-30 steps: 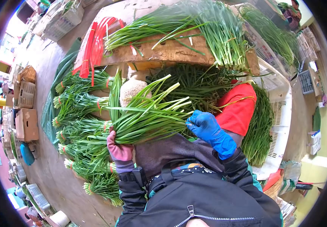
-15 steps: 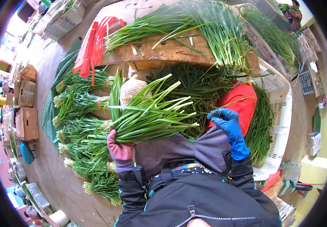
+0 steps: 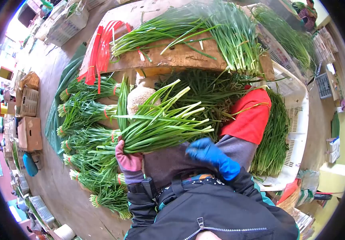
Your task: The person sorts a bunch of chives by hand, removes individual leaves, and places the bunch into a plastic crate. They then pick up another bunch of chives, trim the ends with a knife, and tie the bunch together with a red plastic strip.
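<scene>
My left hand (image 3: 129, 159), in a pink glove, is closed round the leafy part of a loose bunch of garlic chives (image 3: 162, 130). The pale stem ends fan out to the right above my lap. My right hand (image 3: 211, 155), in a blue glove, is just below those stem ends and apart from them. Motion blurs its fingers, so I cannot make out whether anything is in them. Beyond the bunch a cream, fluffy round thing (image 3: 139, 99) covers one knee, and a red cloth (image 3: 250, 116) covers the other leg.
Bundles of chives (image 3: 94, 134) with red bands lie on the floor at left. A wooden board (image 3: 168, 58) ahead bears more chives (image 3: 236, 40) and red strips (image 3: 102, 50). Dark loose leaves (image 3: 204, 92) lie beneath it. At right stands a white crate (image 3: 298, 132) beside more chives (image 3: 274, 136).
My right hand has moved left and down, from beside the red cloth to below the stem ends. My left hand still holds the bunch in nearly the same place.
</scene>
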A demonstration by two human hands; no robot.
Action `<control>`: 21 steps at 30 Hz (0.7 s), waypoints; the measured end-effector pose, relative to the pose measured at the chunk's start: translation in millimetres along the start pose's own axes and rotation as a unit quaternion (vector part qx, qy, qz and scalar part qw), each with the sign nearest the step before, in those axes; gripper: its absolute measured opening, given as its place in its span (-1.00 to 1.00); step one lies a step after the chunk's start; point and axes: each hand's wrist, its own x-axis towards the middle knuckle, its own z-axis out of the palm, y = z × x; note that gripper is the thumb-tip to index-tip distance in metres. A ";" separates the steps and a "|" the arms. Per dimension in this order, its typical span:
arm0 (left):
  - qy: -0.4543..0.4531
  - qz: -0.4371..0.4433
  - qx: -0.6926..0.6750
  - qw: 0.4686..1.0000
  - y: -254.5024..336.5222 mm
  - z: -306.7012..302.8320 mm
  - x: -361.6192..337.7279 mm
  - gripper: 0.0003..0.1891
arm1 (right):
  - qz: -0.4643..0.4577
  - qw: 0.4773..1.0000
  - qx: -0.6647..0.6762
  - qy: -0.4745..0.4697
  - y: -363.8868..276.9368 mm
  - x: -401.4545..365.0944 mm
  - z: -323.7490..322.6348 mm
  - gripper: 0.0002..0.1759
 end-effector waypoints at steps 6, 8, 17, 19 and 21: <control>0.009 -0.062 -0.116 0.991 2.3 -1.4 3.8 -0.66 | 0.034 0.998 -0.050 -0.034 -23.6 -34.3 -2.4 -0.83; 0.024 -0.104 -0.168 0.980 3.7 -3.1 4.6 -0.66 | 0.066 0.993 -0.089 0.043 -35.6 -40.8 -23.6 -0.86; -0.005 -0.064 -0.092 0.994 1.5 -5.6 3.9 -0.65 | -0.242 0.850 -0.407 0.229 -31.8 -6.7 -49.5 -0.68; 0.001 -0.038 -0.059 0.998 -0.6 -2.2 1.2 -0.65 | -0.235 0.855 -0.420 0.194 -24.5 4.3 -51.8 -0.68; 0.008 -0.013 -0.025 1.000 4.2 2.4 1.5 -0.65 | -0.232 0.872 -0.400 0.162 -19.8 12.6 -51.4 -0.73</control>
